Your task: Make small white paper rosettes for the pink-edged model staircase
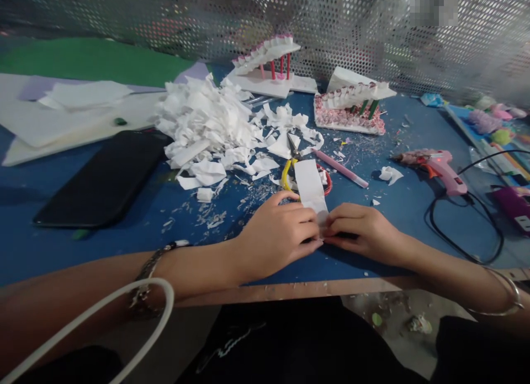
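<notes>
Between my hands, near the table's front edge, a white paper strip stands out away from me. My left hand is closed on its near end, the fingers bent over the paper. My right hand pinches the same end from the other side, fingertips close to the left ones. The fingers hide the paper's lowest part. Just beyond the strip lie scissors with yellow and red handles, partly covered by it. A pink pen rests to their right.
A heap of torn white paper spreads behind my left hand, beside a black phone-like slab. Two small models with raised white tops stand at the back. A pink glue gun with a black cord lies right.
</notes>
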{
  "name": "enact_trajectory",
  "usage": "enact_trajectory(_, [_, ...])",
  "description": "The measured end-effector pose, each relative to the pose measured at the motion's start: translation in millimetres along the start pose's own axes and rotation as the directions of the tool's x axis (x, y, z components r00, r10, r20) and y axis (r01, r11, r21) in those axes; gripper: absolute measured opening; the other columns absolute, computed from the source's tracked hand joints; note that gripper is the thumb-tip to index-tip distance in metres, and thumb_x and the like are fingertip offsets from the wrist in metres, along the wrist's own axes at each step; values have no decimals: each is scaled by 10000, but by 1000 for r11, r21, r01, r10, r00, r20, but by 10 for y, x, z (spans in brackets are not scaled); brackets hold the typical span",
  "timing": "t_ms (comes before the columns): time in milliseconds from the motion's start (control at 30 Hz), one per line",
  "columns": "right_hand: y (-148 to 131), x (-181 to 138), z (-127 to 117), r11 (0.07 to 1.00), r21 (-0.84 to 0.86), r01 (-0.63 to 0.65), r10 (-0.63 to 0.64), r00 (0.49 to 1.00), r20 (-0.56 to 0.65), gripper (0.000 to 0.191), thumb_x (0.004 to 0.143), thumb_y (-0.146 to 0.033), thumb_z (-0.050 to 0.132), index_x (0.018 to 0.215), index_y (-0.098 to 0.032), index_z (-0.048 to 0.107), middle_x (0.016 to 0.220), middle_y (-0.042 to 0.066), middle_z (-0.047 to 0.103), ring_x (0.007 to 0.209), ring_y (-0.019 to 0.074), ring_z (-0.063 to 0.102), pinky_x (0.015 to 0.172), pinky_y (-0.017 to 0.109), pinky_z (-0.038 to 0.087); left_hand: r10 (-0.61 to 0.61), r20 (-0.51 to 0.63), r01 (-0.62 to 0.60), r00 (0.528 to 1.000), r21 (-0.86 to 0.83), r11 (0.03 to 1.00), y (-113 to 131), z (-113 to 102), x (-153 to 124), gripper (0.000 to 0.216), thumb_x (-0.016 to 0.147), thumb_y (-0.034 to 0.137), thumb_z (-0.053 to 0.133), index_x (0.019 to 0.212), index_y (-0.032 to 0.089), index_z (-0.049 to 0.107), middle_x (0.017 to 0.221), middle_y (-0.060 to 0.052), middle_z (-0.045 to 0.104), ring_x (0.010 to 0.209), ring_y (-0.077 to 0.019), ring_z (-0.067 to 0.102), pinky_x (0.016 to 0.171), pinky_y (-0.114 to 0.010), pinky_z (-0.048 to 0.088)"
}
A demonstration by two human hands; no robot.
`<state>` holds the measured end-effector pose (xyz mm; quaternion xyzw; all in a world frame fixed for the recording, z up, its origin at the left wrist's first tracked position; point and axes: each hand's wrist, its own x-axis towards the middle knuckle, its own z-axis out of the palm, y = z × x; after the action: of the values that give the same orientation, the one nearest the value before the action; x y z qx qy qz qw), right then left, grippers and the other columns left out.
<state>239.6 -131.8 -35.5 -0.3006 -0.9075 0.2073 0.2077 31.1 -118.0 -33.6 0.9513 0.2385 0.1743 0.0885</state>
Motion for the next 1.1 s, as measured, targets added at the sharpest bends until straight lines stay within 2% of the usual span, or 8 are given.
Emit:
enact_trajectory(100, [-18, 16, 6, 999, 33, -30, 31, 999, -11, 102, 831, -196, 503, 791, -160, 590, 831, 47, 595, 795, 118, 552, 699, 236, 452, -35, 8, 36, 999, -48, 998, 7, -2, 23, 205, 850, 264, 465, 730, 179, 608, 790, 18, 637, 754, -130, 568, 855, -337, 337])
enact_trajectory(200, [-26, 36, 19, 996, 48, -79, 79, 997, -11, 96, 826, -196, 507, 782, -155, 582, 791, 39, 579, 761, 120, 535, 677, 237, 443, -84, 52, 89, 995, -97, 991, 5, 0, 44, 189, 835, 256, 476, 733, 153, 598, 768, -20, 611, 748, -147, 562, 712, -273, 401])
enact_trajectory(333, [-26, 62, 43, 991, 34, -132, 132, 991, -6, 69, 799, -169, 522, 761, -145, 574, 759, 36, 549, 720, 122, 507, 636, 233, 425, -126, 82, 133, 989, -85, 987, -9, 6, 54, 171, 825, 248, 479, 734, 144, 579, 744, -27, 569, 715, -149, 549, 634, -249, 408])
enact_trajectory(533, [-26, 83, 71, 986, 20, -165, 166, 986, -16, 23, 752, -134, 548, 738, -150, 555, 747, 22, 526, 691, 110, 485, 606, 215, 404, -122, 82, 123, 989, -13, 992, -20, 13, 63, 153, 816, 237, 478, 742, 134, 564, 757, -37, 558, 698, -153, 545, 621, -252, 409])
enact_trajectory(700, [-16, 78, 69, 987, -5, -160, 160, 987, -24, 41, 761, -133, 545, 739, -153, 516, 737, 11, 511, 673, 102, 463, 592, 208, 388, -128, 76, 134, 989, -71, 989, -20, -1, 77, 70, 793, 200, 511, 801, 136, 538, 779, -30, 564, 698, -143, 539, 609, -237, 411])
enact_trajectory(833, [1, 51, 22, 993, 49, -106, 104, 993, 47, 47, 812, -153, 509, 791, -150, 551, 812, 35, 534, 751, 112, 498, 660, 226, 416, -80, 84, 87, 993, -78, 993, -29, -4, 69, 83, 798, 165, 485, 819, 144, 562, 857, -40, 572, 744, -146, 553, 651, -240, 420])
enact_trajectory(933, [9, 43, -19, 992, 94, -89, 81, 993, 87, 80, 823, -183, 516, 842, -160, 591, 872, 47, 547, 819, 121, 517, 720, 240, 431, -45, 83, 52, 996, -87, 995, -40, 2, 56, 113, 801, 210, 501, 819, 148, 594, 895, -45, 582, 782, -164, 565, 694, -262, 427])
enact_trajectory(1100, [9, 70, -43, 980, 145, -135, 120, 987, 105, 69, 805, -171, 546, 835, -155, 606, 856, 42, 553, 807, 113, 534, 717, 228, 443, -82, 120, 96, 989, -114, 989, -54, -10, 53, 192, 789, 313, 565, 854, 138, 606, 868, -51, 587, 805, -183, 568, 707, -277, 439])
